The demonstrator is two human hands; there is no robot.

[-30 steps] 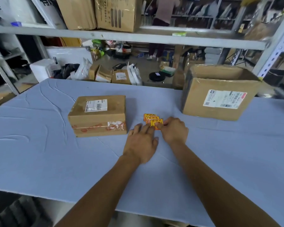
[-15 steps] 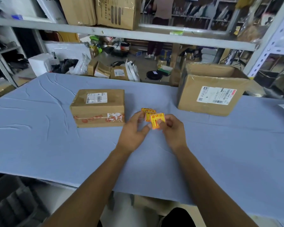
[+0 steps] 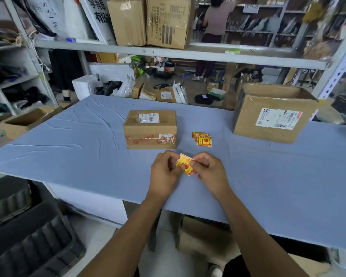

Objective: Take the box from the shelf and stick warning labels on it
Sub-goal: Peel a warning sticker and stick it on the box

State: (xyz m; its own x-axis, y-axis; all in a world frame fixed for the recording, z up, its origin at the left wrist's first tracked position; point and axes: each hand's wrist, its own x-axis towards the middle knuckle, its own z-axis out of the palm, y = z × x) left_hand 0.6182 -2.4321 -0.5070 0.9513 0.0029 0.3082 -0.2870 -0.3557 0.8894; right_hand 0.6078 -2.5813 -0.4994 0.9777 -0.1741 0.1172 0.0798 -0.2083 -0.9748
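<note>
A small taped cardboard box [image 3: 150, 128] with a white shipping label on top stands on the blue table [image 3: 68, 148]. Right of it lies a small stack of yellow-and-red warning labels [image 3: 202, 139]. Nearer to me, above the table's front part, my left hand [image 3: 164, 172] and my right hand [image 3: 208, 170] pinch one yellow warning label [image 3: 185, 165] between their fingertips. The label is bent, and fingers cover part of it. Both hands are a short way in front of the box.
A bigger open cardboard box [image 3: 272, 114] with a white label stands at the back right of the table. A metal shelf [image 3: 168, 53] with cartons runs above the far edge. Black trays [image 3: 28, 236] sit at lower left. A person [image 3: 216, 21] stands far behind.
A label came off the stack in my fingers and both hands drew back toward me with it, away from the stack. The camera view shifted too.
</note>
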